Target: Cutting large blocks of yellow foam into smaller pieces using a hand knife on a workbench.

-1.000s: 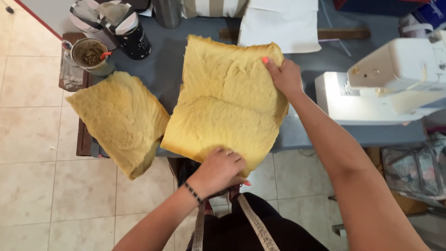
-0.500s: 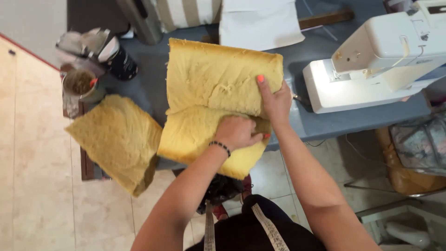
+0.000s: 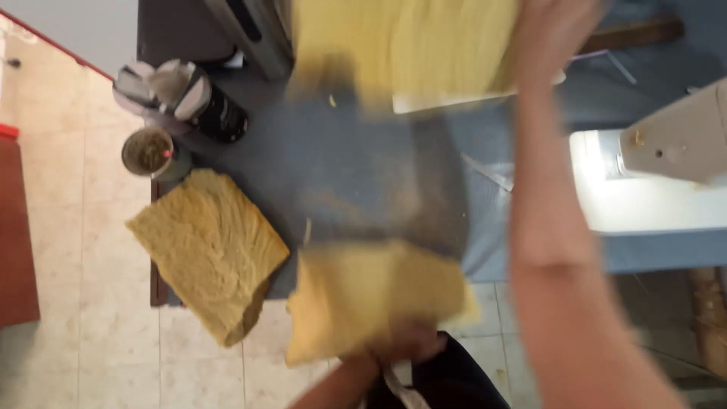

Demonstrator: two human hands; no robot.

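Yellow fabric piece (image 3: 379,303): blurred, near surface (image 3: 356,174) front edge, left hand (image 3: 401,344) fingers gripping it. Right hand (image 3: 553,30) fingers on 2nd yellow piece (image 3: 401,45), top; grip unclear.

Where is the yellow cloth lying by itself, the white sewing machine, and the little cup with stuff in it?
Yellow cloth (image 3: 208,254): head view, middle of the piece hanging over the table's left edge.
Sewing machine (image 3: 681,140): head view, its white body at right.
Small cup (image 3: 149,154): head view, its open top, left of the table.

Yellow cloth (image 3: 379,303) — matt, rough, crinkled; desk (image 3: 356,167) covered in matt grey-blue fabric; sewing machine (image 3: 674,144) — smooth white plastic.
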